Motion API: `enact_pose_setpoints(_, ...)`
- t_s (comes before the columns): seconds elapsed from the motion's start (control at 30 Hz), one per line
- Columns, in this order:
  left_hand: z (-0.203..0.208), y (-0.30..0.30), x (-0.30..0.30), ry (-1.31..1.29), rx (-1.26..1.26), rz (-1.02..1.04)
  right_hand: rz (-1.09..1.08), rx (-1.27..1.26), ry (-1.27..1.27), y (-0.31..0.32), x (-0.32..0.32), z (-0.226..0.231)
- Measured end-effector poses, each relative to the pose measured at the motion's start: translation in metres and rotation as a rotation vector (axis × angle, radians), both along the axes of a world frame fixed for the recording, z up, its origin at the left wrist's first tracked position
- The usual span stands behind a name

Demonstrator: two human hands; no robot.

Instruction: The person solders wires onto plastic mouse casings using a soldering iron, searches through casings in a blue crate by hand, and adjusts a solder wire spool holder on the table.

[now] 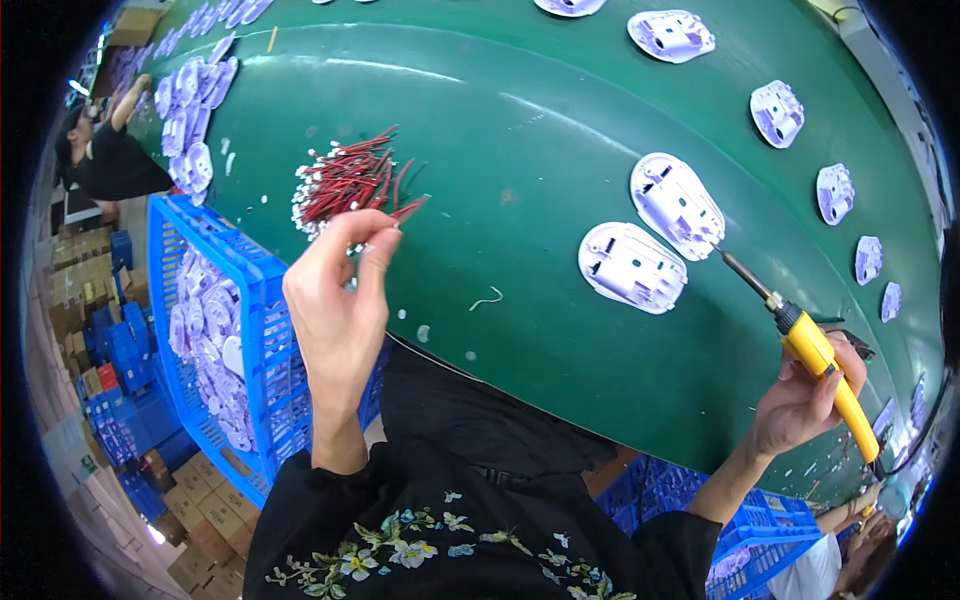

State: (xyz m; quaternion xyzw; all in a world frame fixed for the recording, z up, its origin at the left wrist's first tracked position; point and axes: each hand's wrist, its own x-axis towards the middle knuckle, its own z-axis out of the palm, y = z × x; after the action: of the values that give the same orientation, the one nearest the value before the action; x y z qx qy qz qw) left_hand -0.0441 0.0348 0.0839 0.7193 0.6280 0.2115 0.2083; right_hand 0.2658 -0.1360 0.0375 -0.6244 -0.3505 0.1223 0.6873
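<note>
My left hand [345,290] is closed in a pinch at the near edge of a pile of short red wires with white plugs [345,180]. A red wire [410,208] sticks out from between its thumb and forefinger. My right hand [805,400] grips a soldering iron [815,350] by its yellow handle. The iron points up and left, its tip close to the lower edge of a white plastic shell [677,205]. A second white shell [632,267] lies beside that one, nearer to me. Both show their moulded inner sides.
More shells [670,36] are spaced along the far and right side of the green table [520,370]. Stacked shells [190,110] lie at the far left. A blue crate [262,340] full of shells stands left of me, another blue crate [770,530] at lower right. Other people sit at both ends.
</note>
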Motion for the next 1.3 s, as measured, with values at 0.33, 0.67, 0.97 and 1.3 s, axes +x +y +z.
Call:
enact_pose_setpoints(0.33, -0.049, -0.038, 0.055, -0.360, -0.301, -0.267, 0.232, -0.074, 0.069, 0.033, -0.032, 0.010)
enact_pose_setpoints(0.67, -0.067, -0.043, 0.055, -0.465, -0.188, -0.224, 0.300, -0.086, 0.009, 0.035, -0.049, -0.010)
enact_pose_setpoints(0.97, -0.071, -0.044, 0.053, -0.478, -0.158, -0.238, 0.394, -0.077, -0.045, 0.032, -0.050, -0.009)
enact_pose_setpoints(1.3, -0.074, -0.045, 0.051, -0.505, -0.140, -0.237, 0.322, -0.090, -0.220, 0.031, -0.063, -0.004)
